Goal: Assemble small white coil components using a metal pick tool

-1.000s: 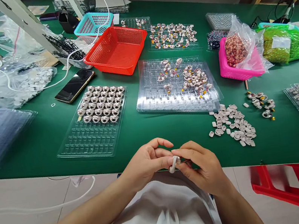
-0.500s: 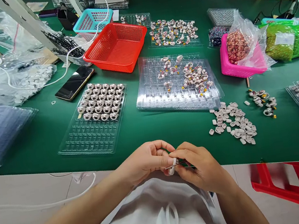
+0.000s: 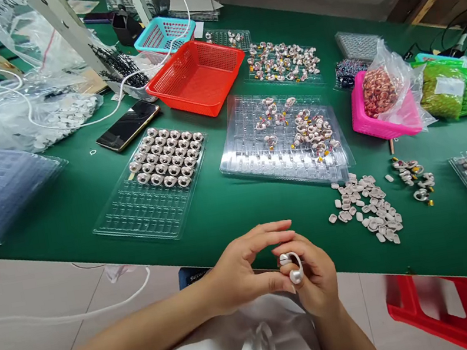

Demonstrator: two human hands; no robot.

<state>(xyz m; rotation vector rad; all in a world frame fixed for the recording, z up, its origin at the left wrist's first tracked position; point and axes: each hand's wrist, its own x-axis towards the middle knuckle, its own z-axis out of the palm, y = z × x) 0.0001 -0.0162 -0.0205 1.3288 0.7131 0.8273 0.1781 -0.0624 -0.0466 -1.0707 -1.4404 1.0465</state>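
A silvery-white C-shaped ear-clip earphone [image 3: 296, 276], with a rounded end at each tip, is pinched between the thumb and fingers of my right hand [image 3: 319, 274], just off the table's front edge. Close on its left, my left hand [image 3: 246, 265] has its fingers stretched out and apart, its thumb tip near the earphone. I cannot tell whether that thumb touches it. Beyond my hands, a pile of small whitish caps [image 3: 370, 206] lies on the green table [image 3: 206, 227]. Several partly assembled earphones [image 3: 415, 177] lie to the right of the caps.
Left of centre lies a clear tray [image 3: 145, 210] with rows of silvery earphone shells [image 3: 165, 157]. Stacked trays [image 3: 248, 157] with wired earphone parts stand ahead. Behind are a phone [image 3: 127, 127], a red basket [image 3: 203, 78] and a pink basket [image 3: 386, 122]. A red stool [image 3: 453, 311] is below right.
My left hand has let go of the earphone and opened. My right hand has turned, showing the earphone's curve. The thin metal tool seen at my right fingers earlier is no longer visible. The view has shifted slightly.
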